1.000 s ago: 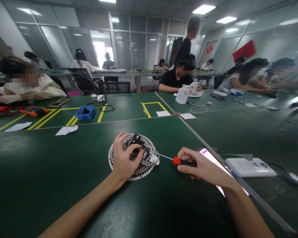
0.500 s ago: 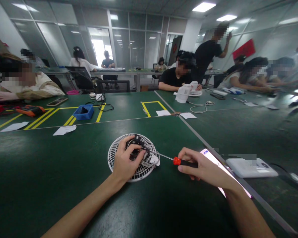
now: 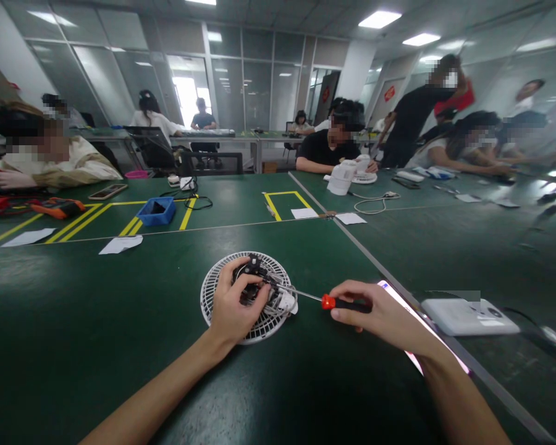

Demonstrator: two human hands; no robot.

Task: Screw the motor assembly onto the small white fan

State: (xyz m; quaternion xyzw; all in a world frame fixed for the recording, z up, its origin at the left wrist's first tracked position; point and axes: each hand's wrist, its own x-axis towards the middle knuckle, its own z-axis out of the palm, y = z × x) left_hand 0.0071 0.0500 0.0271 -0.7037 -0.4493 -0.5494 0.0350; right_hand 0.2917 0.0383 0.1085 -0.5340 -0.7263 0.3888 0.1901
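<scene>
A round white fan grille lies flat on the green table. On top of it sits a black motor assembly with white wires and a white plastic part at its right. My left hand is closed around the motor assembly, its thumb and fingers partly hiding it. From the right, my right hand grips the black handle of a screwdriver with a red collar. The metal shaft points left, and its tip reaches the motor assembly near my left thumb; exact contact is too small to see.
A lit phone lies under my right wrist, beside a white device with a cable. Farther off are a blue bin, paper slips, an orange multimeter and a white fan part. Co-workers sit around the tables.
My hands and the screwdriver hold nearly the same place, with the screwdriver shifted very slightly left. In the background, a standing person in black has moved right.
</scene>
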